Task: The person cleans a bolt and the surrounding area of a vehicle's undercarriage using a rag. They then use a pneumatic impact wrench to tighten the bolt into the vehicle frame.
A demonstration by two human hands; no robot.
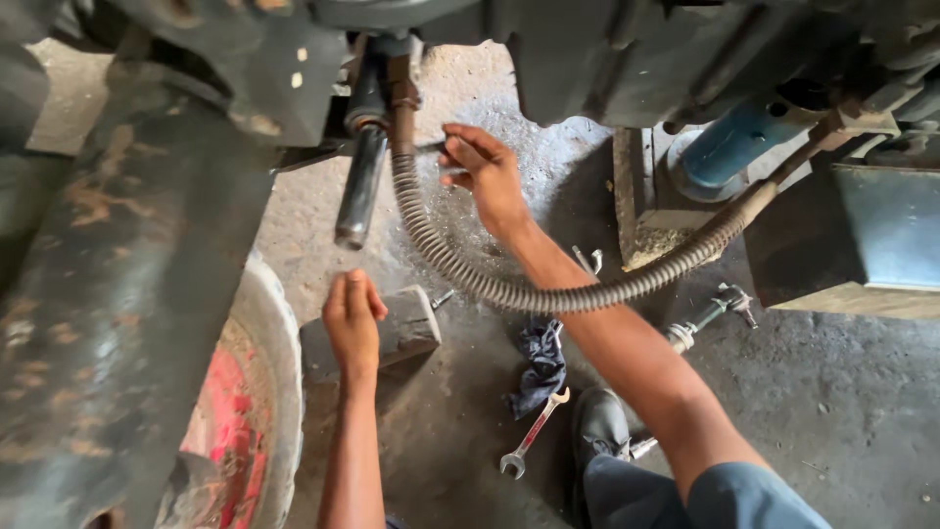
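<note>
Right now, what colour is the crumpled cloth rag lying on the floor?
The crumpled cloth rag is dark navy blue, seen in the head view.

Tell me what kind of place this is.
Probably a vehicle repair workshop. The right hand holds a tool at a coiled hose under a vehicle, the left hand reaches a block, and a spanner lies on the oily concrete floor.

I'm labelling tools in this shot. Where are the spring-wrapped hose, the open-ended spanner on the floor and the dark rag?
spring-wrapped hose (548,297): head view, low middle of its curve.
open-ended spanner (534,432): head view, mid-shaft.
dark rag (541,364): head view, centre of the cloth.
</note>
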